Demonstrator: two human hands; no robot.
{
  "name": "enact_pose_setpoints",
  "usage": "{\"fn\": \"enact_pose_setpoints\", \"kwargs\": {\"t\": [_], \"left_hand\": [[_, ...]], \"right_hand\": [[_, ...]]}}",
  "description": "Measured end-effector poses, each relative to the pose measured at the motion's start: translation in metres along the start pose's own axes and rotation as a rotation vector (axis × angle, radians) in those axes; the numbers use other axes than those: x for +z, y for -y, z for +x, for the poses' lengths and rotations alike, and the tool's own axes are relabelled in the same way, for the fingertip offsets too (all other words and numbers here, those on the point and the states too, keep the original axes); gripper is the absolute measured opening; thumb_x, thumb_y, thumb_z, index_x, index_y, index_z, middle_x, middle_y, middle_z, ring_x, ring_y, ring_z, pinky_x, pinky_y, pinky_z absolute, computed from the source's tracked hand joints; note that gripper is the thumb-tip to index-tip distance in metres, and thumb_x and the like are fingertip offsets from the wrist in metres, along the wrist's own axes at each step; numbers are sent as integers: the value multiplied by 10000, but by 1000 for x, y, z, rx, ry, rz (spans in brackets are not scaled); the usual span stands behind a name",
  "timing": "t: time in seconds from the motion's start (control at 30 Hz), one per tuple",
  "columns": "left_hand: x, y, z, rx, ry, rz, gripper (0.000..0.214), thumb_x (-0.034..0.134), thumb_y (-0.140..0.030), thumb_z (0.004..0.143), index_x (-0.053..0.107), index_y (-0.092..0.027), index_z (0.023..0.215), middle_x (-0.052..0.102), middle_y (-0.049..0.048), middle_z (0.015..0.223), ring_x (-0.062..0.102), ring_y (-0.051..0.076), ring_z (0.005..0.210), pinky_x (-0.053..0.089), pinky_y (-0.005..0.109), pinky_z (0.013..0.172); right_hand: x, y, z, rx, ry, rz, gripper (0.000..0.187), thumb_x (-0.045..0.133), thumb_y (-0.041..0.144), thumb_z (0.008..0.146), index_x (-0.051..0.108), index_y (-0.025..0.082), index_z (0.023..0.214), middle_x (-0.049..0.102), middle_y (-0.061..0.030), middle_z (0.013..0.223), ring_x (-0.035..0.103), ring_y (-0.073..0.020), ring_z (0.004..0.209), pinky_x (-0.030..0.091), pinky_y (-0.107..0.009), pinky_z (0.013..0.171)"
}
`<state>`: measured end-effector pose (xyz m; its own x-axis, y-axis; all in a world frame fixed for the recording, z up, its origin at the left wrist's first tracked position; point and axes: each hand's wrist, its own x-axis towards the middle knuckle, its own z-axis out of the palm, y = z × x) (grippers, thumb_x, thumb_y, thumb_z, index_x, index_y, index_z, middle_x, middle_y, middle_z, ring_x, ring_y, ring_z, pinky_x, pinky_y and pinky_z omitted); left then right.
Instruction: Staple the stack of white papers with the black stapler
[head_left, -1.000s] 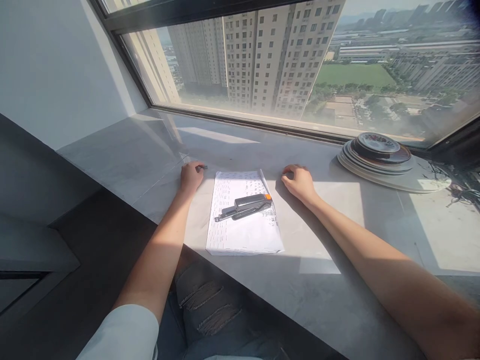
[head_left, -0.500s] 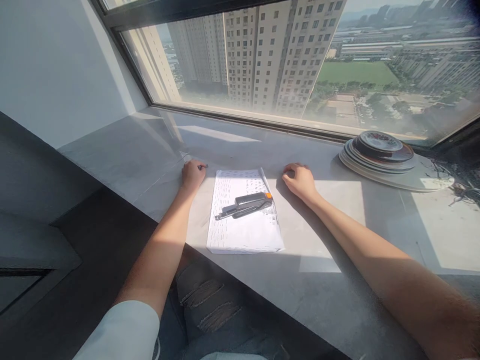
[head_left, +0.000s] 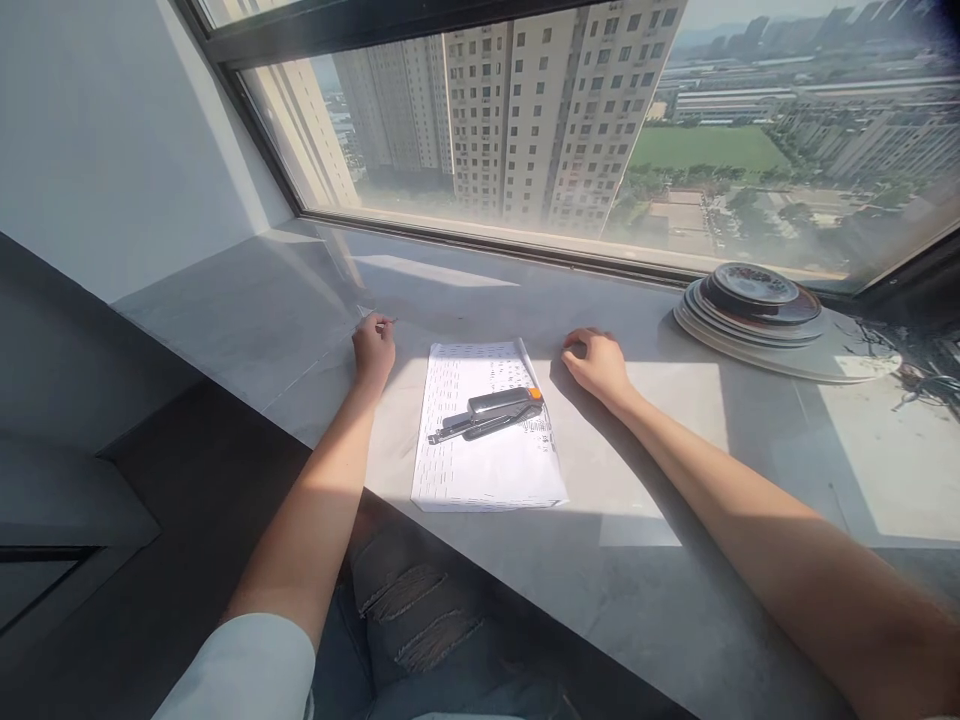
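Pinched in the fingers of my left hand (head_left: 373, 345) is a small thin strip (head_left: 386, 321), too small to make out well. That hand is over the countertop, left of the paper's far corner. My right hand (head_left: 596, 362) rests on the countertop to the right of the paper, its fingers curled closed with nothing visible in them. Between the hands lie printed paper sheets (head_left: 487, 470), their right edge slightly curled. A black stapler (head_left: 502, 405) with an orange end lies across them, a narrow metal part sticking out to the left. Neither hand touches it.
A stack of plates (head_left: 754, 310) stands at the right by the window frame, with dry twigs (head_left: 926, 375) beside it. The window (head_left: 480, 130) runs along the back of the grey countertop (head_left: 645, 600). The counter's front edge cuts diagonally before my legs.
My left hand has shifted slightly left and away from me, with the small strip still in its fingers. My right hand, the stapler and the paper stay in place.
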<state>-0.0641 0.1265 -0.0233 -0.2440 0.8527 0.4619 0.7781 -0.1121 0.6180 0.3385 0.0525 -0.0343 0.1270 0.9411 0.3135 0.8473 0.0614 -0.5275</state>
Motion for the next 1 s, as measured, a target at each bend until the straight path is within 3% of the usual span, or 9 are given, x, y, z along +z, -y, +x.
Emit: {"fn": "enact_pose_setpoints", "kwargs": {"t": [0.17,0.37,0.47,0.53,0.6,0.67,0.73,0.87,1.0], "left_hand": [[0,-9,-2,46,81,-164,179,475,-153,1014,644,-211,1025,796,80,1066,721,213,1022,532,313,926],[-1,-16,-7,71,210,-215,186,475,-226,1046,658,-196,1063,778,61,909,692,200,839,519,315,805],[1,-16,-10,162,311,-346,233,516,-337,1052,691,-189,1097,759,53,875,703,209,846,512,318,779],[4,-15,-11,211,384,-450,319,554,-447,1048,717,-187,1135,762,59,896,730,228,901,513,324,784],[6,-14,-13,230,440,-525,388,602,-525,1025,743,-189,1160,783,76,974,753,246,963,522,335,815],[7,-14,-14,231,477,-563,402,648,-545,1001,770,-192,1150,799,93,1054,766,257,1005,532,347,857],[4,-15,-15,241,503,-571,379,681,-529,986,794,-198,1133,810,97,1082,771,261,1024,540,351,879],[-4,-22,-20,284,561,-569,338,741,-509,958,828,-218,1108,825,86,1025,767,249,960,559,334,810],[-7,-29,-24,267,645,-643,358,763,-531,945,831,-213,1095,812,79,976,760,227,878,571,316,732]], "right_hand": [[-1,1,-1,0,8,-2,307,540,233,787,767,185,987,774,-131,1134,641,-331,1106,512,-420,969],[1,0,0,-2,-3,12,269,551,220,792,751,188,968,774,-124,1101,645,-333,1101,507,-427,968],[-1,4,-3,-24,-108,82,176,578,227,823,725,205,918,774,-130,1076,651,-336,1079,504,-474,998],[-4,11,-9,-127,-231,183,115,594,261,900,705,234,912,774,-124,1098,648,-335,1068,499,-513,1014],[-9,23,-17,-328,-274,342,122,591,316,992,697,268,956,775,-98,1100,656,-317,1042,510,-521,1001],[-13,37,-28,-549,-156,517,157,568,380,1059,698,293,1050,774,-71,1106,677,-295,1033,525,-514,995],[-15,50,-36,-701,72,640,244,546,464,1088,690,299,1195,759,-76,1213,692,-293,1115,537,-512,1019],[-13,61,-46,-829,467,588,499,677,583,1015,652,259,1393,730,-120,1349,701,-307,1215,571,-454,1013],[-9,58,-49,-744,484,497,391,673,537,1031,716,226,1265,793,-87,1112,744,-237,920,578,-353,812]]}}
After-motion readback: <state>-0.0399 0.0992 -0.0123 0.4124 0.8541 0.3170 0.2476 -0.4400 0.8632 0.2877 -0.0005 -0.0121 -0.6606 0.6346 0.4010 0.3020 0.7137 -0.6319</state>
